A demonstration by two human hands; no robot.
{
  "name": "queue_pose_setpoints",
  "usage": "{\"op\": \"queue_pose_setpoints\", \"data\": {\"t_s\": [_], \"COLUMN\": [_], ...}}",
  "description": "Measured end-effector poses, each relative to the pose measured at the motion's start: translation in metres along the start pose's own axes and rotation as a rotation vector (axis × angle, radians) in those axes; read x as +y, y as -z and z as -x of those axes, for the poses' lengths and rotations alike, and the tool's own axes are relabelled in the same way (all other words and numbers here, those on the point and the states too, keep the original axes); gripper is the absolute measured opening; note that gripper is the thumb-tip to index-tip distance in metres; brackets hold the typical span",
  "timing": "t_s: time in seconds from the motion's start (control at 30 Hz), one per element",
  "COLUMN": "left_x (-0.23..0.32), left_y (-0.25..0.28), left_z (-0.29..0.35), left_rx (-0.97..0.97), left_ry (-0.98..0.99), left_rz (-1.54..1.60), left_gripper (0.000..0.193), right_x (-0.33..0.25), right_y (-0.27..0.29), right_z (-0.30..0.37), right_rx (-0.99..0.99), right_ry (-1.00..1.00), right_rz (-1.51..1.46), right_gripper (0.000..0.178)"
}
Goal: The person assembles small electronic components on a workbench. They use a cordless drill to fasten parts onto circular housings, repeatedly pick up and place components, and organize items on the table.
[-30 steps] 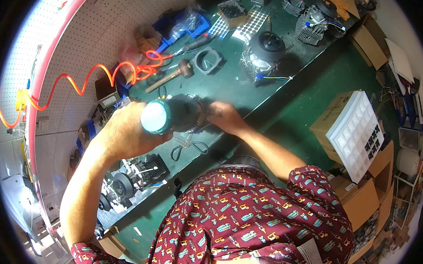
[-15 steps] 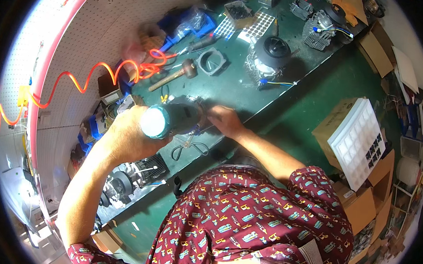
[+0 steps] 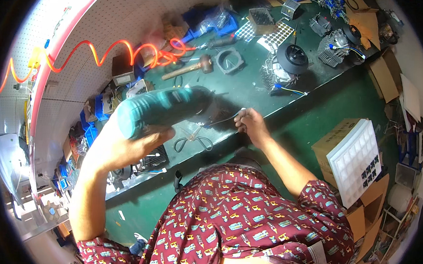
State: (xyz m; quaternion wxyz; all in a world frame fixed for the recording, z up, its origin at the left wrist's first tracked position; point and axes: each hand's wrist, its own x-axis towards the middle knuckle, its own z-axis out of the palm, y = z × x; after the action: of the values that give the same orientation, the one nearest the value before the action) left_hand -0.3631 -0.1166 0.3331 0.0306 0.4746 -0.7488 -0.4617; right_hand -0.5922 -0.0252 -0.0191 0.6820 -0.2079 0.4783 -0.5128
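My left hand (image 3: 136,147) is wrapped round the handle of a teal power drill (image 3: 157,107). The drill lies level, its dark front end pointing right over the bench. Beneath and beyond that front end is a dark, shadowed part (image 3: 212,114), mostly hidden and blurred. Thin wires (image 3: 221,121) run from it to my right hand (image 3: 252,127), whose fingers are pinched on their end. Black-handled scissors (image 3: 192,139) lie near the bench's front edge, between my hands. Past the drill a mallet (image 3: 191,69) rests beside a grey ring-shaped frame (image 3: 229,61).
Finned motors with black fans (image 3: 292,59) and wires stand at the right of the green bench; another motor (image 3: 147,164) is partly behind my left arm. A coiled orange hose (image 3: 96,54) hangs over the back left. Boxes and a white tray (image 3: 353,161) stand right.
The drill has swung from near upright to lying level, its tip to the right. My right hand has drawn right, away from the part, with the wires in its fingers. The view has shifted slightly.
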Motion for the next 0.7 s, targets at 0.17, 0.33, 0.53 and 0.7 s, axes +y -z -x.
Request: {"op": "queue_pose_setpoints", "data": {"t_s": [0.17,0.33,0.53,0.7], "left_x": [-0.054,-0.125,-0.182,-0.193], "left_y": [-0.012,-0.048,-0.082,-0.084], "left_z": [0.056,0.11,0.14,0.149], "left_rx": [0.153,0.234,0.261,0.261], "left_ry": [-0.031,0.064,0.185,0.147], "left_rz": [-0.223,0.277,0.566,0.643], "left_gripper": [0.036,0.043,0.039,0.037], "right_x": [-0.004,-0.003,0.005,0.008], "right_y": [-0.007,-0.051,-0.082,-0.096], "right_z": [0.036,0.045,0.043,0.053], "right_rx": [0.04,-0.056,-0.168,-0.18], "right_ry": [-0.187,-0.182,-0.137,-0.072], "right_rz": [-0.182,-0.363,-0.635,-0.517], "right_gripper": [0.021,0.016,0.016,0.015]}}
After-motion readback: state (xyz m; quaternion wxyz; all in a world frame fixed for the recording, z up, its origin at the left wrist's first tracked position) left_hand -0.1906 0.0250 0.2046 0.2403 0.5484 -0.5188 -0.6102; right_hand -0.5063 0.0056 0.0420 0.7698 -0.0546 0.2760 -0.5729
